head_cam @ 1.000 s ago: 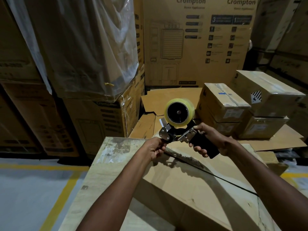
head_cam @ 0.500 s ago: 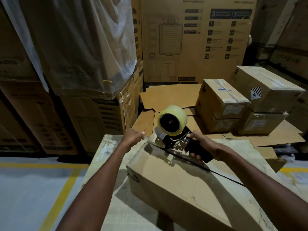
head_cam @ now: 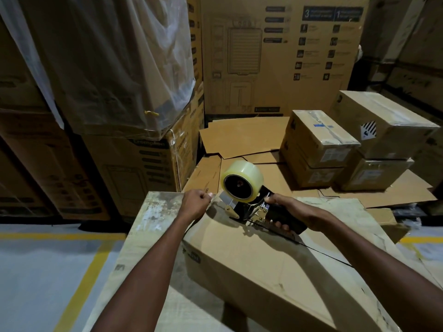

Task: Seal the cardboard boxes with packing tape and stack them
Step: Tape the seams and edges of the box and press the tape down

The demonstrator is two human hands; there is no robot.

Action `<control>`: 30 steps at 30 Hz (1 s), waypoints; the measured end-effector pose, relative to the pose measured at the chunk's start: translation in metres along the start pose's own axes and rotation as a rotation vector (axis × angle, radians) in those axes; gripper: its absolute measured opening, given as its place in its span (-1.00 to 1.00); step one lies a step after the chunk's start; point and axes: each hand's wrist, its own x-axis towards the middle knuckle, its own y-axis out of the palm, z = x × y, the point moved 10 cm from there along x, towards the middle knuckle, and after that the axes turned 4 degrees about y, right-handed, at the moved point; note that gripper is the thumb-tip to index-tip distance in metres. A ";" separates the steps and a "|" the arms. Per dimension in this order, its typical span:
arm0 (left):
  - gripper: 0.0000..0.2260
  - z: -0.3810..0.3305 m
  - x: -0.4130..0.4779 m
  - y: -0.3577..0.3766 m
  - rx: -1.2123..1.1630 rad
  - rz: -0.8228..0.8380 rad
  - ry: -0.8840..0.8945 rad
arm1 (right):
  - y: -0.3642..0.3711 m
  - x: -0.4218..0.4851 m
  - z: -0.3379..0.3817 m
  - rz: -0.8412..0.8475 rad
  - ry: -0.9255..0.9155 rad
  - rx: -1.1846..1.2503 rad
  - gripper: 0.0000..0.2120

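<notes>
Tape dispenser [head_cam: 249, 200] now lowered onto box [head_cam: 263, 267].

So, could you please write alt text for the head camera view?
Two hands work a tape dispenser at the far end of a cardboard box: the right hand grips its handle, the left hand pinches the tape end. Sealed boxes sit stacked behind.

A tape dispenser [head_cam: 242, 190] sits on the cardboard box's [head_cam: 263, 267] far edge; stacked boxes [head_cam: 318, 149] lie behind, right.
</notes>
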 end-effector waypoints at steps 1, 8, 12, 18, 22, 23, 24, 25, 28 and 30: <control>-0.55 -0.003 -0.001 -0.001 0.027 -0.011 0.026 | 0.001 0.003 -0.003 0.005 0.007 -0.006 -0.43; -0.53 -0.002 -0.010 0.002 -0.004 -0.065 0.099 | 0.000 0.013 -0.010 0.020 0.022 -0.035 -0.26; -0.56 0.009 -0.007 0.006 -0.034 -0.028 0.081 | 0.003 0.015 -0.010 0.044 0.039 -0.039 -0.25; -0.75 0.030 -0.006 0.031 -0.119 0.206 -0.073 | 0.010 0.007 -0.002 0.041 0.032 -0.034 -0.46; -0.82 0.041 -0.006 0.048 -0.237 0.351 -0.194 | 0.011 0.008 -0.004 0.041 0.041 -0.028 -0.45; -0.76 0.041 -0.008 0.051 -0.278 0.377 -0.234 | 0.011 0.008 -0.004 0.047 0.043 -0.034 -0.44; -0.71 0.041 -0.011 0.054 -0.331 0.397 -0.280 | 0.011 0.008 -0.005 0.050 0.047 -0.041 -0.44; -0.72 0.042 -0.013 0.055 -0.378 0.404 -0.325 | 0.010 0.009 -0.005 0.051 0.052 -0.046 -0.43; -0.86 0.051 -0.019 0.052 -0.423 0.408 -0.454 | 0.008 0.012 -0.008 0.053 0.067 -0.058 -0.42; -0.77 0.054 -0.029 0.050 -0.400 0.438 -0.525 | 0.008 0.012 -0.009 0.059 0.069 -0.065 -0.42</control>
